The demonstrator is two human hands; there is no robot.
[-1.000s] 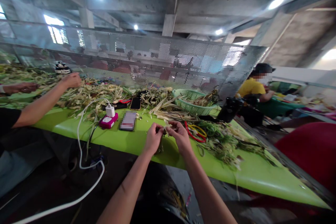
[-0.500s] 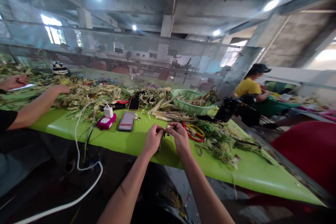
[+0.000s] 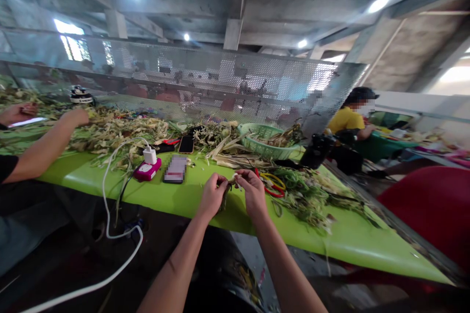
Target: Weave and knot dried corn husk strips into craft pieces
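Over the front of the green table, my left hand is closed on a small piece of dried plant material, part of which hangs below the fingers. My right hand is close beside it, thumb and fingers pinched around a small pale bit at the top of the same material. Red-handled and yellow-handled tools lie just right of my right hand. Left of my left hand rests a phone.
Green plant stems are heaped at the right. Behind stands a green basket. A pink power block with a white cable, a second phone and dried leaves are leftward. A co-worker's arm reaches in at the left.
My hands stay nearly in place, with small finger shifts around the plant piece. The co-worker's hand at the left has moved slightly left.
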